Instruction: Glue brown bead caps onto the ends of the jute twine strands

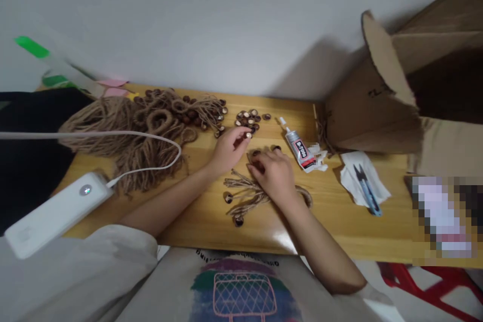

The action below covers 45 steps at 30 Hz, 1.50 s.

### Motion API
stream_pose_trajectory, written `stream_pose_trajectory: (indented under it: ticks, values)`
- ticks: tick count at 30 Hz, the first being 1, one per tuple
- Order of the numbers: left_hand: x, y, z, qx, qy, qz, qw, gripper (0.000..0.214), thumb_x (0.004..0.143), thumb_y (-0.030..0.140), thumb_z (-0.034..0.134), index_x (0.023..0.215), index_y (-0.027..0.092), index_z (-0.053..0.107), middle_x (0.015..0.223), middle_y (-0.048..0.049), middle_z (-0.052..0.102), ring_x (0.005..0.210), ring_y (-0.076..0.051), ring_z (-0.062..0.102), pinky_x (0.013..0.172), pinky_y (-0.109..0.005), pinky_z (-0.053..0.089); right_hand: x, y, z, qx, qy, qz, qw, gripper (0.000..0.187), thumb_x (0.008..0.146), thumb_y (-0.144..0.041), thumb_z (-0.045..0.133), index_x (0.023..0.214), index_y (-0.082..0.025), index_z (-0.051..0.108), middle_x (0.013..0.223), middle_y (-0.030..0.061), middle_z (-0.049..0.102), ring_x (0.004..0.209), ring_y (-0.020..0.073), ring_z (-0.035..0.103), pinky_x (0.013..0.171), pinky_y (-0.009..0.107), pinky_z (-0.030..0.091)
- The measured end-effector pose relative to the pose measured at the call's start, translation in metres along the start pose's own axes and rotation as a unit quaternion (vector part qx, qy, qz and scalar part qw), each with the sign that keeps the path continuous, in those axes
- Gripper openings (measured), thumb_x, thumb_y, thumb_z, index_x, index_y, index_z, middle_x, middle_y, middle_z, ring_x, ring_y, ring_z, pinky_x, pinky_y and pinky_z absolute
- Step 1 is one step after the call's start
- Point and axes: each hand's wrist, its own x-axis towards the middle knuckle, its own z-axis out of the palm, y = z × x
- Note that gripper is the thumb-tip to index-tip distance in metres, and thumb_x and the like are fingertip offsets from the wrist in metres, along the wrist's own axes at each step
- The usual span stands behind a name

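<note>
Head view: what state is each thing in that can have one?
Left hand, pinching a pale-topped piece
Right hand, curled, grip unclear
Tasselled cord, loose ends spread
Glue tube, lying down, cap unclear
Snips, blades apart
Power bank, light on, cable plugged in
Cardboard box, open
Cord bundle, heaped

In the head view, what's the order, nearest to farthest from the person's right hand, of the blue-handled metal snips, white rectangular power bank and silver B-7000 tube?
1. Silver B-7000 tube: just right of the right hand.
2. Blue-handled metal snips: farther right, on a white sheet.
3. White rectangular power bank: far over on the left.
</note>
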Motion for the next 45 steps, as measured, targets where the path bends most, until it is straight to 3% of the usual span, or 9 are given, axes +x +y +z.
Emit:
stream_pose_trajectory:
  ticks: [6,13,19,25,29,37,45]
  values:
    - [-0.002,-0.004,0.000,-0.005,-0.010,0.001,1.000,0.024,0.084,0.020,0.055,0.105,0.015,0.064,0.088,-0.0039,0.065,0.077,-0.012,0.058,0.073,-0.025,0.047,0.000,0.000,0.000,0.005,-0.010,0.017,1.000,0.008,0.084,-0.022,0.064,0.083,-0.017,0.071,0.086,0.0072,0.067,0.086,0.0238,0.051,0.073,0.033,0.035]
    - [-0.002,0.000,-0.004,0.003,-0.015,-0.004,1.000,0.022,0.086,0.021,0.053,0.105,0.016,0.063,0.093,-0.0052,0.066,0.083,-0.014,0.060,0.079,-0.028,0.048,-0.004,0.002,-0.009,0.136,0.011,-0.014,0.991,0.008,0.082,-0.015,0.065,0.075,-0.018,0.065,0.077,0.0016,0.066,0.076,0.0175,0.054,0.071,0.028,0.034]
    - [-0.002,-0.002,-0.005,0.012,-0.023,0.002,1.000,0.022,0.087,0.019,0.052,0.106,0.016,0.062,0.100,-0.0061,0.067,0.090,-0.016,0.060,0.084,-0.031,0.049,-0.006,0.002,-0.005,0.115,0.009,0.026,0.993,0.007,0.082,-0.014,0.063,0.079,-0.020,0.065,0.077,0.0010,0.067,0.077,0.0180,0.058,0.071,0.029,0.032]
    - [-0.002,-0.002,-0.005,0.005,-0.034,-0.003,0.999,0.023,0.088,0.019,0.050,0.108,0.017,0.061,0.101,-0.0066,0.066,0.092,-0.016,0.061,0.083,-0.030,0.049,-0.001,0.013,0.002,0.097,0.078,0.091,0.988,0.009,0.082,-0.016,0.060,0.081,-0.020,0.068,0.074,0.0026,0.067,0.074,0.0190,0.059,0.071,0.029,0.039]
    - [-0.003,-0.002,-0.004,0.009,-0.036,-0.002,0.999,0.023,0.088,0.018,0.050,0.109,0.016,0.061,0.102,-0.0068,0.066,0.091,-0.016,0.060,0.083,-0.031,0.048,0.000,0.017,0.003,0.089,0.119,0.111,0.983,0.014,0.085,-0.017,0.056,0.087,-0.020,0.069,0.085,0.0053,0.070,0.082,0.0220,0.060,0.080,0.034,0.042]
    - [-0.003,-0.002,-0.003,0.027,-0.047,0.000,0.999,0.022,0.084,0.016,0.054,0.105,0.018,0.061,0.094,-0.0040,0.065,0.080,-0.014,0.059,0.075,-0.028,0.048,0.000,0.017,0.005,0.128,0.142,0.113,0.975,0.025,0.087,-0.020,0.048,0.103,-0.018,0.067,0.093,0.0069,0.070,0.086,0.0232,0.060,0.080,0.037,0.045]
    - [-0.004,0.000,-0.005,0.040,-0.065,0.015,0.997,0.022,0.082,0.014,0.057,0.103,0.019,0.061,0.090,-0.0033,0.067,0.080,-0.016,0.061,0.076,-0.030,0.049,-0.003,0.011,0.001,0.149,0.159,0.086,0.972,0.023,0.088,-0.021,0.047,0.097,-0.017,0.067,0.090,0.0063,0.070,0.083,0.0221,0.060,0.077,0.036,0.044]
